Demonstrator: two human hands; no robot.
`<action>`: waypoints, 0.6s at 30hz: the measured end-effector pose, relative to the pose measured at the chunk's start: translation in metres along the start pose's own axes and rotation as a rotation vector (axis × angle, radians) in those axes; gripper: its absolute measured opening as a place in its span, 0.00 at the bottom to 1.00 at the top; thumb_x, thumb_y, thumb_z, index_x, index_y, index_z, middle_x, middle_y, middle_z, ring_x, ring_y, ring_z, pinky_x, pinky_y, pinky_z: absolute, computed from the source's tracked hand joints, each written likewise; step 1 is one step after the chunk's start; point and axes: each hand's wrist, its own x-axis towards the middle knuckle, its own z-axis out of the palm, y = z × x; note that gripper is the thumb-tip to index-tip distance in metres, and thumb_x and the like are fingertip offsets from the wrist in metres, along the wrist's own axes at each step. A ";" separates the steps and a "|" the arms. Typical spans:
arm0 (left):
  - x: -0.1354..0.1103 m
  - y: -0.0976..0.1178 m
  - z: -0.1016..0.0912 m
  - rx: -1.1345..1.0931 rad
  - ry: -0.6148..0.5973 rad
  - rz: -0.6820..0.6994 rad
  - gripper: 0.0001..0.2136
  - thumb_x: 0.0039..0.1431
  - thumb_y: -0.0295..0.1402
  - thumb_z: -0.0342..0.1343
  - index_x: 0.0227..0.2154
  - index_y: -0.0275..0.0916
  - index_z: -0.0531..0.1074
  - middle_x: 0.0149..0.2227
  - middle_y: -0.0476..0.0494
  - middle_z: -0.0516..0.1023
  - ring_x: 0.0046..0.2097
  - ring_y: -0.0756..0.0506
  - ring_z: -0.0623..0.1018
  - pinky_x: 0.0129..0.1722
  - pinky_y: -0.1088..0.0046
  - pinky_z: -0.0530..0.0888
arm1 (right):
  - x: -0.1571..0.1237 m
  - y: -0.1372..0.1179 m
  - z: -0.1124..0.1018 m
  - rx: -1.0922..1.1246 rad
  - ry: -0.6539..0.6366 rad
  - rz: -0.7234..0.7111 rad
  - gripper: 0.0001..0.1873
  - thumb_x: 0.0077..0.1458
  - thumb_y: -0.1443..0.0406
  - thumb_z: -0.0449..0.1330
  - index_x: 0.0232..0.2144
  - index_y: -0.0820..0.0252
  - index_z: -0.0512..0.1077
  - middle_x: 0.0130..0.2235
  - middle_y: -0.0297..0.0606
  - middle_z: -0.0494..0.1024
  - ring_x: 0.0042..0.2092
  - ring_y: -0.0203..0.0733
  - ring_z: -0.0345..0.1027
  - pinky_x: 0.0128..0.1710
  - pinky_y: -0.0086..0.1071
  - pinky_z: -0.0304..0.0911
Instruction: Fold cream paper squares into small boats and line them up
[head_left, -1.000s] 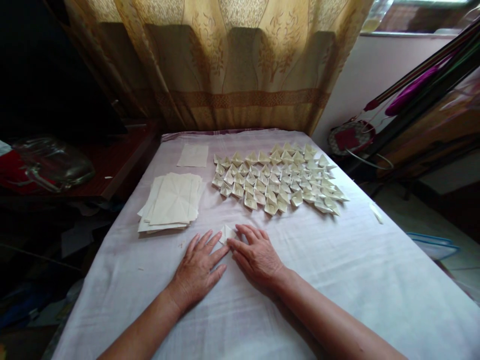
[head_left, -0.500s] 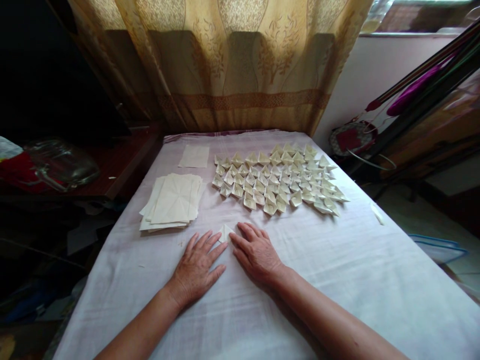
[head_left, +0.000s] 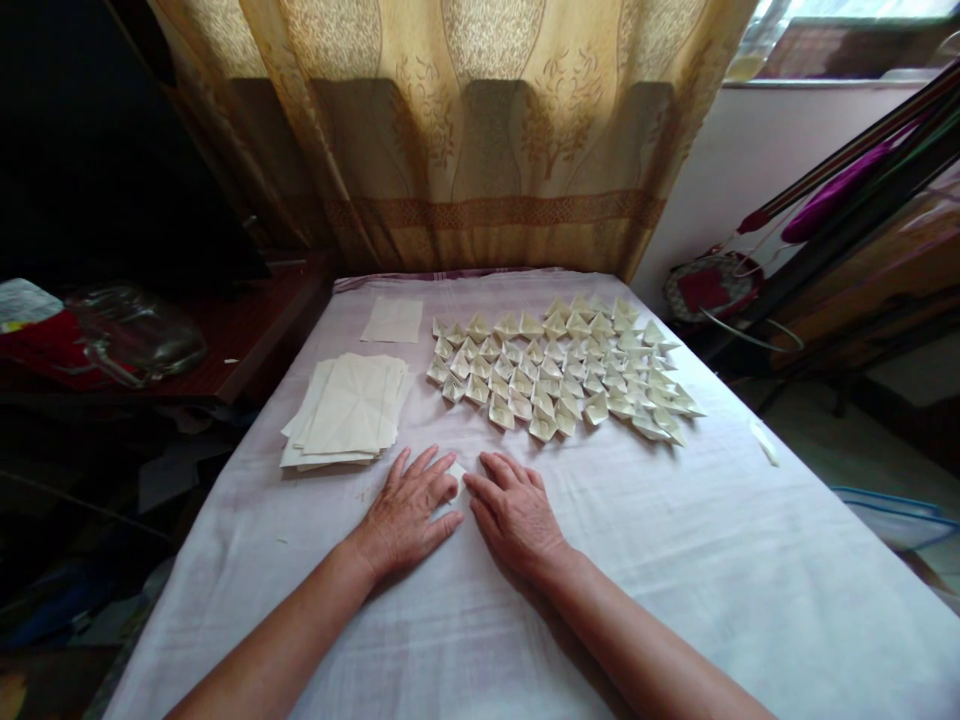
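My left hand and my right hand lie flat, side by side, on the white cloth of the table, fingers stretched out. Between their fingertips shows a corner of a small folded cream paper piece; my left fingers press over most of it, and my right index finger touches its edge. Farther back lies a spread of several finished folded paper pieces. To the left sits a stack of creased paper sheets, with a single flat sheet behind it.
A patterned tan curtain hangs behind the table. A dark wooden side table with a clear glass vessel stands at the left. Rods and a purple item lean at the right. A small paper scrap lies near the right edge.
My left hand has slid forward and right, covering most of the small folded piece that showed between the hands before. The right hand has barely moved. The view has tilted slightly.
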 end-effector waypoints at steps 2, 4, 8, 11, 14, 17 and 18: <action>0.001 0.002 -0.001 0.002 -0.013 -0.028 0.11 0.64 0.39 0.53 0.46 0.43 0.72 0.67 0.45 0.63 0.69 0.38 0.56 0.68 0.45 0.49 | 0.000 0.001 0.001 -0.004 -0.001 0.000 0.19 0.62 0.64 0.57 0.55 0.50 0.73 0.61 0.46 0.68 0.62 0.54 0.57 0.56 0.48 0.54; -0.001 0.005 -0.001 0.005 -0.017 -0.051 0.10 0.64 0.38 0.54 0.46 0.42 0.72 0.67 0.45 0.63 0.69 0.38 0.55 0.67 0.45 0.50 | 0.000 0.001 0.002 -0.002 0.012 -0.004 0.19 0.62 0.64 0.57 0.55 0.50 0.73 0.61 0.46 0.68 0.62 0.53 0.57 0.56 0.48 0.54; -0.012 0.006 0.002 0.017 0.024 -0.044 0.13 0.65 0.38 0.53 0.49 0.43 0.71 0.66 0.45 0.63 0.70 0.38 0.53 0.68 0.46 0.49 | -0.001 0.001 0.004 0.009 0.029 -0.005 0.18 0.63 0.63 0.56 0.54 0.50 0.73 0.61 0.45 0.69 0.62 0.53 0.57 0.56 0.48 0.54; -0.022 0.005 0.005 0.042 0.049 -0.039 0.17 0.65 0.39 0.53 0.56 0.45 0.68 0.67 0.46 0.63 0.70 0.39 0.54 0.68 0.48 0.48 | -0.001 -0.002 0.002 0.011 0.025 0.009 0.17 0.63 0.63 0.57 0.53 0.51 0.74 0.60 0.46 0.69 0.62 0.53 0.58 0.56 0.48 0.54; -0.027 0.005 0.007 0.060 0.052 -0.046 0.18 0.65 0.40 0.53 0.57 0.47 0.67 0.67 0.47 0.62 0.70 0.39 0.55 0.68 0.48 0.49 | 0.005 -0.005 0.000 0.008 0.018 -0.006 0.17 0.63 0.61 0.57 0.53 0.50 0.74 0.62 0.47 0.67 0.63 0.55 0.57 0.57 0.49 0.54; -0.027 0.007 0.006 0.057 0.044 -0.051 0.21 0.64 0.38 0.54 0.59 0.49 0.65 0.68 0.48 0.61 0.70 0.39 0.55 0.68 0.47 0.51 | 0.016 -0.004 0.001 -0.002 -0.016 -0.063 0.20 0.64 0.56 0.55 0.57 0.47 0.71 0.65 0.48 0.61 0.65 0.56 0.53 0.58 0.50 0.51; -0.027 0.007 0.006 0.056 0.041 -0.055 0.22 0.64 0.38 0.55 0.60 0.49 0.64 0.68 0.48 0.60 0.70 0.39 0.54 0.67 0.47 0.51 | 0.020 -0.003 0.002 -0.007 -0.028 -0.071 0.20 0.65 0.56 0.54 0.57 0.46 0.70 0.66 0.48 0.60 0.66 0.56 0.52 0.59 0.51 0.50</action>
